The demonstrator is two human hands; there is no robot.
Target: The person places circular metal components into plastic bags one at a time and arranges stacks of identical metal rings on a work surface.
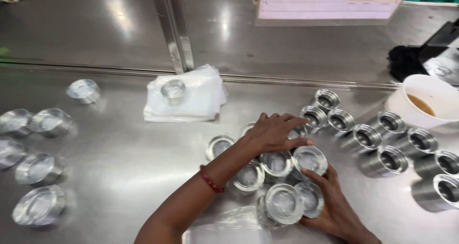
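Left hand (276, 131), fingers spread flat, rests on the cluster of bagged metal cups (277, 165) in front of the bag stack (184, 100), while right hand (334, 208) cups the cluster's near-right side, fingers curled against one bagged cup (310, 159).

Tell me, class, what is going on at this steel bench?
A person's left hand rests over a cluster of round shiny metal cups on the steel bench. The right hand cups the cluster's near edge. More cups lie left and right; one sits on folded clear plastic bags.
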